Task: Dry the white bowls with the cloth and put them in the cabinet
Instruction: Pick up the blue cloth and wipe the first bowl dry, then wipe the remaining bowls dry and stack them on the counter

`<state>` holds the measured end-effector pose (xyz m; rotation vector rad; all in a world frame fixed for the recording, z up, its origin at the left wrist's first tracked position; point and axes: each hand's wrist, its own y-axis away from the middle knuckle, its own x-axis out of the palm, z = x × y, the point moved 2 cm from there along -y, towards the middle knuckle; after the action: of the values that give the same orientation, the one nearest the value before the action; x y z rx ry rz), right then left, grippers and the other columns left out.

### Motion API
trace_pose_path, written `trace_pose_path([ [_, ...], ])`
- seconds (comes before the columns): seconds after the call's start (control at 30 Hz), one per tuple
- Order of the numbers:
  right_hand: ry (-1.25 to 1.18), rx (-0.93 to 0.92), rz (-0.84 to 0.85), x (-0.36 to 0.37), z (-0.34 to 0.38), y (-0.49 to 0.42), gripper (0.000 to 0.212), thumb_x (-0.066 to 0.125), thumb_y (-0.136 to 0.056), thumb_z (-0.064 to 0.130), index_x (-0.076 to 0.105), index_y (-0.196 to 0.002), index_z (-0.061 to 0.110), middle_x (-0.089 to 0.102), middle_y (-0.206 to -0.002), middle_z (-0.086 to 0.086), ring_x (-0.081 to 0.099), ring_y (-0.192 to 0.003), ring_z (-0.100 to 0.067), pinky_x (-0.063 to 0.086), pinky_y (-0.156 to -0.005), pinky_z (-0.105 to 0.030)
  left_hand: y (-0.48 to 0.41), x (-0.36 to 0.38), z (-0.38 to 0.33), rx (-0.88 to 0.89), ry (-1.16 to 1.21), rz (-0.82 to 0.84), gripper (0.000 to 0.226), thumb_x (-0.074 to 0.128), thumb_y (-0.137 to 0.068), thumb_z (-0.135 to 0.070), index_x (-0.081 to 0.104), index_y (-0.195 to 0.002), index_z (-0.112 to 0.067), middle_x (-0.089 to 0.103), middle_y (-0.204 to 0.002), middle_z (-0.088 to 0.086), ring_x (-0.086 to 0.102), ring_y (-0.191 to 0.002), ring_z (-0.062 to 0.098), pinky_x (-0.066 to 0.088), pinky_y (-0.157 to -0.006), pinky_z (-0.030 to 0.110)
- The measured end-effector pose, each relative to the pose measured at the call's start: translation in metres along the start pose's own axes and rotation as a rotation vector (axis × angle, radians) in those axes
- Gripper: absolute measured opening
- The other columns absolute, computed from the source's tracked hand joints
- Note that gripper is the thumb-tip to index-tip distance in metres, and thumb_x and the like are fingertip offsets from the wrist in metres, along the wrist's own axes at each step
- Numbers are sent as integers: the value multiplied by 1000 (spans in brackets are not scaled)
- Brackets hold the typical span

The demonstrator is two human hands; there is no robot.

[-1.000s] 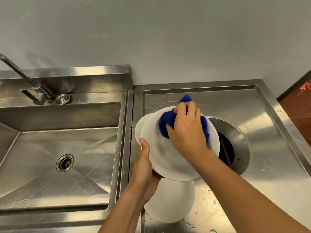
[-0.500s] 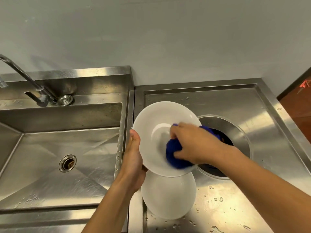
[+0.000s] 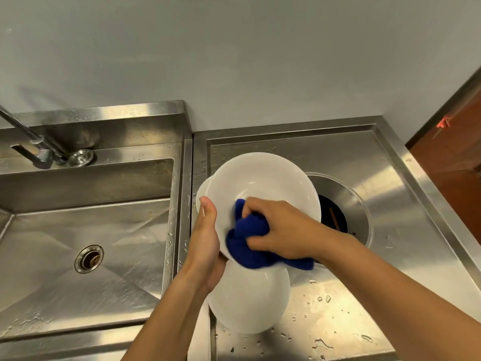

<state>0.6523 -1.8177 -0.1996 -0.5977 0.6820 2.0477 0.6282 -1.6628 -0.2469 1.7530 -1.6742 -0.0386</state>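
A white bowl (image 3: 270,183) is held tilted above the wet steel counter, its inside facing me. My left hand (image 3: 205,241) grips its left rim, thumb on the inside. My right hand (image 3: 281,227) presses a bunched blue cloth (image 3: 250,238) against the bowl's lower inside, and the cloth hangs over the near rim. A second white bowl (image 3: 250,300) sits on the counter right below the held one, partly hidden by my left wrist. No cabinet is in view.
A steel sink (image 3: 86,230) with a drain and a tap (image 3: 39,147) lies to the left. A round opening (image 3: 346,212) in the counter, dark inside, is just right of the bowl. Water drops dot the counter (image 3: 338,321). A reddish-brown panel (image 3: 453,162) stands at the far right.
One second ago the cloth was on the bowl's outer side near the top. The bowl has turned with its inside towards me, and the cloth has slid down to the lower inside rim.
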Motion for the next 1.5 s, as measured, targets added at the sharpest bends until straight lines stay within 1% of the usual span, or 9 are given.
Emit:
trace_pose_path([
  [0.1, 340, 74, 29, -14, -8, 9, 31, 74, -75, 33, 52, -97, 33, 62, -100, 10, 58, -89, -15, 48, -72, -27, 3, 0, 1, 3, -62, 33, 74, 39, -83, -75, 58, -143, -37, 75, -130, -1, 74, -116, 22, 65, -80, 37],
  [0.23, 775, 114, -366, -20, -14, -1, 42, 66, -89, 33, 49, -125, 18, 58, -124, -5, 55, -108, -26, 50, -86, -36, 4, 3, 4, 15, -67, 60, 65, 41, -84, -75, 56, -141, -46, 76, -129, -4, 76, -111, 21, 65, -73, 40],
  [0.37, 548, 95, -622, -2, -2, -25, 32, 63, -90, 21, 53, -118, 7, 56, -120, -14, 53, -102, -33, 44, -89, -43, 2, 5, 4, -18, -44, 36, 72, 43, -80, -77, 57, -142, -42, 77, -127, -2, 77, -110, 19, 64, -70, 35],
  [0.67, 50, -82, -171, 19, 14, -11, 30, 73, -79, 31, 50, -98, 33, 63, -90, 14, 57, -78, -10, 43, -68, -25, -2, -15, -10, 68, -3, -45, 62, 37, -92, -71, 66, -130, -31, 81, -115, 1, 79, -103, 18, 65, -70, 32],
  [0.8, 313, -64, -103, 4, 7, 7, 33, 73, -76, 36, 45, -93, 37, 56, -88, 18, 52, -80, -7, 37, -67, -22, 3, -14, -9, 78, -56, -5, 66, 44, -82, -73, 58, -138, -41, 79, -122, -5, 77, -108, 18, 66, -76, 37],
  [0.97, 697, -7, -407, -13, -11, 22, 37, 76, -80, 31, 56, -110, 22, 64, -114, 1, 55, -103, -24, 49, -86, -38, 5, -6, 0, 60, -65, 37, 65, 45, -82, -73, 52, -142, -49, 76, -128, -8, 77, -107, 17, 65, -71, 38],
  [1.13, 202, 1, -901, -28, -27, 39, 29, 76, -82, 15, 53, -99, 20, 62, -102, 1, 55, -90, -21, 46, -73, -33, 9, 2, 17, 31, -39, 18, 72, 49, -78, -72, 47, -147, -50, 72, -134, -8, 76, -109, 17, 64, -68, 37],
  [1.3, -305, 19, -887, -48, -50, 56, 21, 71, -89, 29, 52, -93, 35, 66, -87, 27, 64, -79, 2, 49, -61, -11, 19, 23, 55, 33, -47, -27, 37, 44, -98, -64, 53, -134, -62, 73, -128, -17, 77, -104, 10, 64, -68, 38],
  [1.5, -478, 53, -856, -56, -94, 74, 19, 72, -87, 31, 53, -89, 36, 65, -81, 29, 64, -72, 5, 47, -59, -13, 25, 66, 123, -8, -71, -33, 29, 41, -103, -60, 60, -125, -63, 75, -125, -14, 76, -108, 12, 65, -79, 44],
])
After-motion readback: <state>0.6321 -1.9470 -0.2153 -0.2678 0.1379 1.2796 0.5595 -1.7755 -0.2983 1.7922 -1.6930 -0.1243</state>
